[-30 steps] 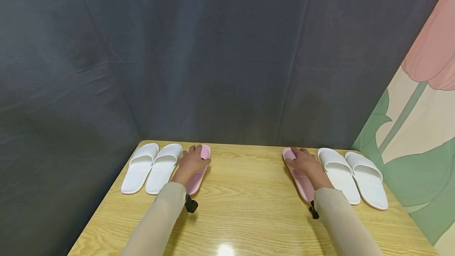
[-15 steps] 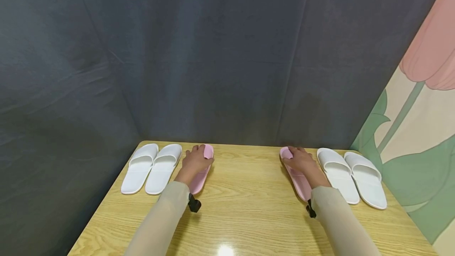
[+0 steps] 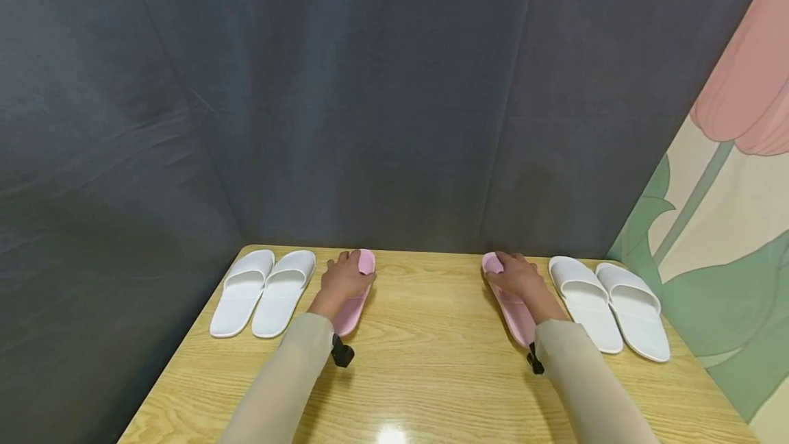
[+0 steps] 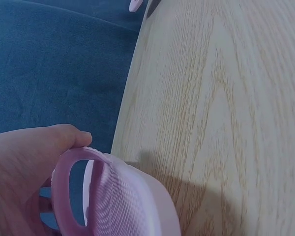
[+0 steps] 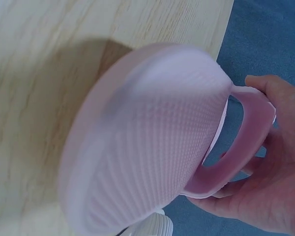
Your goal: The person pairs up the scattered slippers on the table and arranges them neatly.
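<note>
Two pink slippers lie lengthwise near the back of the table, a wide gap between them. My left hand (image 3: 345,281) grips the left pink slipper (image 3: 353,312) across its strap from above. In the left wrist view the thumb is at the strap's edge and the textured footbed (image 4: 120,201) shows. My right hand (image 3: 521,277) holds the right pink slipper (image 3: 519,319) in the same way. The right wrist view shows fingers curled around the strap (image 5: 246,140), with the ribbed sole bed in front. Both hands hide part of the slippers in the head view.
A pair of white slippers (image 3: 280,297) stands left of my left hand. Another white pair (image 3: 592,314) is right of my right hand. A dark curtain (image 3: 382,101) rises behind the wooden table (image 3: 419,362), and a flower-painted wall (image 3: 733,225) is at the right.
Both hands have moved a little inward, each bringing its pink slipper along, so the gap between them is narrower. The white slippers have stayed in place.
</note>
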### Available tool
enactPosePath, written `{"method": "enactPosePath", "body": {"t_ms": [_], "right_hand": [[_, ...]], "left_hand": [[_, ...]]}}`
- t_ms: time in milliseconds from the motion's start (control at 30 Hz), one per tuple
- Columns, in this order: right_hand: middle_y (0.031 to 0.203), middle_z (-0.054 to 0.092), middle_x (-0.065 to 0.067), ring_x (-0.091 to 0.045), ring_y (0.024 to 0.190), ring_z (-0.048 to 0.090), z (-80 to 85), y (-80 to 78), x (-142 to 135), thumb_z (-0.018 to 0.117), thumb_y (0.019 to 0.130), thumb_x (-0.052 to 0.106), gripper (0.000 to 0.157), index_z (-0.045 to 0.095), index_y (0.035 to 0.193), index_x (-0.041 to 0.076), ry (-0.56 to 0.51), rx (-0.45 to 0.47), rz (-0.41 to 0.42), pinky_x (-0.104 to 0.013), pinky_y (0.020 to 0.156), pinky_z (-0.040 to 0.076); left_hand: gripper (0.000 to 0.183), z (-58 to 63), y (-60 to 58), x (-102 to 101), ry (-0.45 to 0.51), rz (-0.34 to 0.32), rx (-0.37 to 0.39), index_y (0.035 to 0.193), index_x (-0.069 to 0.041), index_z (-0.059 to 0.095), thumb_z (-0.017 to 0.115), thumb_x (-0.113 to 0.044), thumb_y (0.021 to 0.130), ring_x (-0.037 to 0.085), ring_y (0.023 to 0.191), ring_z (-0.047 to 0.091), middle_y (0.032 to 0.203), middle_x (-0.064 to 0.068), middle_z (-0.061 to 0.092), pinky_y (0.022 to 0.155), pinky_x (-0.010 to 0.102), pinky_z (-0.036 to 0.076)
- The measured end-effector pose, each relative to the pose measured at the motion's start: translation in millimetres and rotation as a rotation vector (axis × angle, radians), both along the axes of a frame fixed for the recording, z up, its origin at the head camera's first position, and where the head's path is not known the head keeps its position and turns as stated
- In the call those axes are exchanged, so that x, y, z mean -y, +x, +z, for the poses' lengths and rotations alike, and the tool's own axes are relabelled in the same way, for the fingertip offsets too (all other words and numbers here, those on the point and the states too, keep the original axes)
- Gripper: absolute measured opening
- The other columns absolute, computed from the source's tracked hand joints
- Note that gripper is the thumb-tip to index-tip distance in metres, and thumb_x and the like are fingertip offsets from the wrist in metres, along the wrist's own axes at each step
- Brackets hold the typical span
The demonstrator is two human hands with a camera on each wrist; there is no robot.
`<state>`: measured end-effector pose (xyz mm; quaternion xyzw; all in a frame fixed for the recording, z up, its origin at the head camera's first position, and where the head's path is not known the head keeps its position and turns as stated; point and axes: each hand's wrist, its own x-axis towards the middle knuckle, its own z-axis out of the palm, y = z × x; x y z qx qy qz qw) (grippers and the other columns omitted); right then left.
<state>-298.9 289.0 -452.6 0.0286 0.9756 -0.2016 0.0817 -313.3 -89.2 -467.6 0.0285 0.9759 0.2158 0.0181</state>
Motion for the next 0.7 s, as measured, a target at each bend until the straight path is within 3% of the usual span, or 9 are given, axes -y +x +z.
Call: {"method": "enactPosePath", "body": {"t_ms": [700], "right_hand": [[0.159, 0.018, -0.035, -0.068, 0.139, 0.014, 3.6, -1.0, 16.3, 0.055, 0.098, 0.043, 0.077, 0.027, 0.159, 0.004, -0.039, 0.015, -0.013, -0.079, 0.105, 0.024]], "left_hand": [[0.077, 1.0, -1.3, -14.0, 0.018, -0.006, -0.011, 0.155, -0.010, 0.039, 0.064, -0.049, 0.094, 0.048, 0.138, 0.038, 0.155, 0.020, 0.040, 0.100, 0.063, 0.043]]}}
